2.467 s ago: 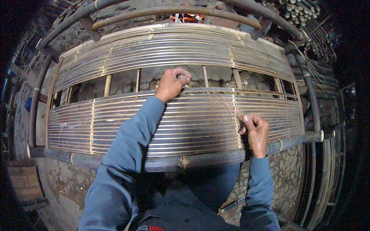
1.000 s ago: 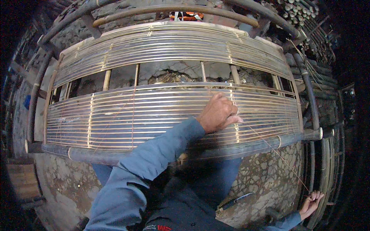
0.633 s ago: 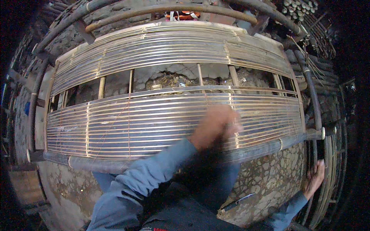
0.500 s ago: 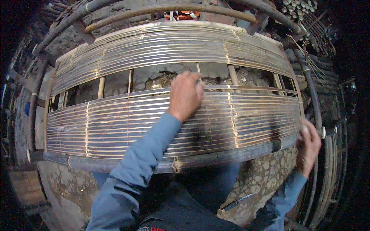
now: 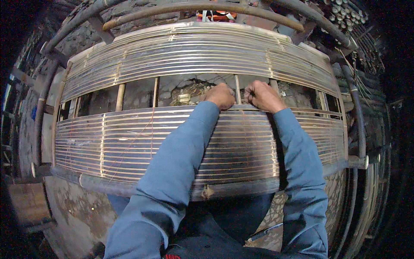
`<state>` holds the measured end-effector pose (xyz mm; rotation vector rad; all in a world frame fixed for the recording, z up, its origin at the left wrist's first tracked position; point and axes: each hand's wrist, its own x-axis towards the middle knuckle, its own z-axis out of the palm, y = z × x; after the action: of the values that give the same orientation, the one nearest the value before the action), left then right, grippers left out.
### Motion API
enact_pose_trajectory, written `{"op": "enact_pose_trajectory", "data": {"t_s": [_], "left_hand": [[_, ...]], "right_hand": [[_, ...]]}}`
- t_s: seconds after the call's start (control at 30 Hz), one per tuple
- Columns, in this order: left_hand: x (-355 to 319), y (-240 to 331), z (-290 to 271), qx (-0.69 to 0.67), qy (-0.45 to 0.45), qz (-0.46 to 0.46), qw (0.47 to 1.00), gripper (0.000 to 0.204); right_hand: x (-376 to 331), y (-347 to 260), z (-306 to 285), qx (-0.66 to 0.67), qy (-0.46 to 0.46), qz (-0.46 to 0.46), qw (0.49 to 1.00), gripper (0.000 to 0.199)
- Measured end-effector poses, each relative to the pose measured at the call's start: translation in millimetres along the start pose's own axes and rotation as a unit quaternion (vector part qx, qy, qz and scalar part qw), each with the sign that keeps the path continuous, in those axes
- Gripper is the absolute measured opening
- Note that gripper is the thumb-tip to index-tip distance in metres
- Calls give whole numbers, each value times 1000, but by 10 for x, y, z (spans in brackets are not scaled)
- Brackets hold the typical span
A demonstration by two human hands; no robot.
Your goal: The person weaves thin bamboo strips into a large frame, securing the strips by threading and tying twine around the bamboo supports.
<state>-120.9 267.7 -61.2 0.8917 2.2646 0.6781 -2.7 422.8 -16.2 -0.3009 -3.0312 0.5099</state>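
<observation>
A bench-like frame of bamboo lies across my lap, its top made of thin split-bamboo slats in a near panel (image 5: 129, 142) and a far panel (image 5: 198, 52). Between the panels runs a gap crossed by several short bamboo bars. At the gap's near edge my left hand (image 5: 218, 96) is closed, just left of a thin crossbar (image 5: 237, 88). My right hand (image 5: 264, 96) is curled closed on the other side of that bar. Both rest by the outermost slat (image 5: 246, 107) of the near panel. What the fingers pinch is hidden. Thin reddish string (image 5: 152, 129) trails over the near slats.
A dark bamboo pole (image 5: 241, 187) forms the bench's near edge. Beyond the far panel curves a bamboo rail (image 5: 207, 6). Bundled bamboo poles (image 5: 345, 13) are stacked at the far right. On the stone-patterned floor lies a slim dark tool (image 5: 264, 232) with a pale blade-like end.
My right hand has left the bench's right edge and come to the gap beside my left hand. The left hand stays near the crossbar. The view has shifted slightly.
</observation>
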Motion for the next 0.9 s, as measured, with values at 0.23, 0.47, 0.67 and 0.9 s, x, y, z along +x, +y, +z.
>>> {"op": "enact_pose_trajectory", "data": {"t_s": [0.23,0.47,0.67,0.9], "left_hand": [[-36,28,-16,-40,32,-34,998,33],[-527,-43,-238,-362,107,180,909,14],[-595,-60,-321,-404,35,208,890,15],[-615,-52,-306,-377,51,176,908,13]], "right_hand": [[8,-65,83,63,-17,-14,998,10],[-345,10,-618,694,-201,138,677,21],[-458,-684,-457,447,-128,168,869,24],[-1826,-441,-1213,660,277,86,693,24]]}}
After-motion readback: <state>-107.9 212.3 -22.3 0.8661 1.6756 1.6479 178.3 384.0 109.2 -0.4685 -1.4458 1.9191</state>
